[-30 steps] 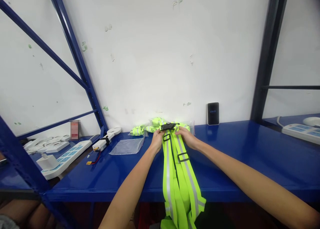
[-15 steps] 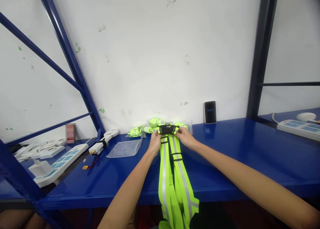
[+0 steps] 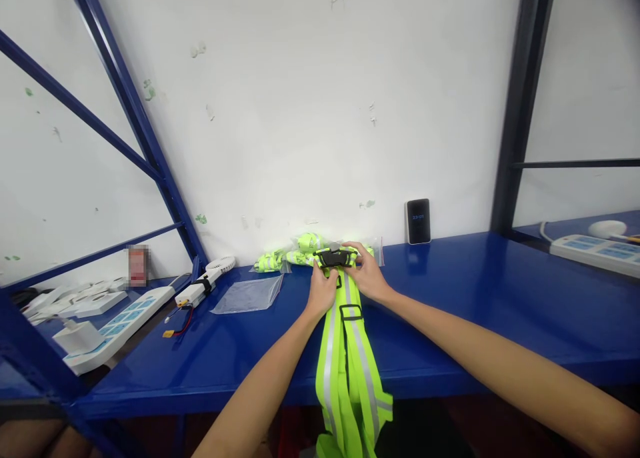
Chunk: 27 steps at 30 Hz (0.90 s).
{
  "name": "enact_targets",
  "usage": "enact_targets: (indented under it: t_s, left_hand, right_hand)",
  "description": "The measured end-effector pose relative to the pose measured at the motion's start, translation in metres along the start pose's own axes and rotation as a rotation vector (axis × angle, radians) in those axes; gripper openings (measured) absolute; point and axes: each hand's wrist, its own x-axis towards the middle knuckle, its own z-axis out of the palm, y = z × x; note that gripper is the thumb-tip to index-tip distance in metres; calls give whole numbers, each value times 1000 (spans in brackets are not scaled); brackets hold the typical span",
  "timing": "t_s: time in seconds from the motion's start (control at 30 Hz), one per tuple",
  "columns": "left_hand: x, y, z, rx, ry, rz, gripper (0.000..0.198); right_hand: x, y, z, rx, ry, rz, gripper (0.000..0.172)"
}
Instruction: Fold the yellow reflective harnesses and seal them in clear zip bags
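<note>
A neon-yellow reflective vest (image 3: 369,358) made of straps with silver stripes hangs over the front edge of the blue table (image 3: 450,298). Its black buckle (image 3: 336,258) is at the top, held between both hands. My left hand (image 3: 323,286) grips the strap at the buckle's left end, thumb in front. At the right end, my right hand (image 3: 367,273) pinches the strap, fingers curled over the top. A black slider (image 3: 351,312) sits on the right strap below. Part of the left slider is hidden by my left hand.
Behind the hands lie bagged yellow reflective bundles (image 3: 273,261). A clear plastic bag (image 3: 249,295) lies flat to the left, near a white fan (image 3: 220,266) with wires. A black device with a clock (image 3: 418,221) leans on the wall. White power strips (image 3: 120,328) flank both sides.
My left hand has shifted right and inward, its thumb now in front of the strap below the buckle. My right fingers have curled over the buckle's right end.
</note>
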Motion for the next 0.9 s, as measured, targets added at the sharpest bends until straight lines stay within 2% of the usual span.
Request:
enact_targets:
  t_s: [0.1,0.23,0.3,0.4,0.57,0.63,0.7,0.83,0.9]
  left_hand:
    - [3,4,-1,-96,-104,-130,27]
    - [5,5,-5,-225,-196,-299,36]
    - [5,3,-6,-239,-190,-304,38]
    - [5,-1,-7,-213,-159,-234,38]
    - [9,-2,-10,-65,-5,-90,34]
    - [10,-2,-11,-31,13,-84,34]
    - [10,-3,-11,-65,-11,-101,34]
    - [7,-7,-7,-146,23,-126,23]
    - [6,-7,-6,-167,61,-140,19]
  right_hand:
    - [-3,0,0,-138,17,-124,38]
    - [-3,7,-1,-240,-2,-239,46]
    - [-3,9,-2,-251,-17,-277,47]
    - [-4,7,-2,-244,-57,-285,46]
    - [-3,-7,-4,-125,-171,-169,43]
    - [-1,-9,-5,-34,-230,-82,41]
    - [2,-8,-6,61,-221,-8,42]
    - [5,-1,-4,266,-116,170,72]
    - [6,3,-1,378,-82,278,80]
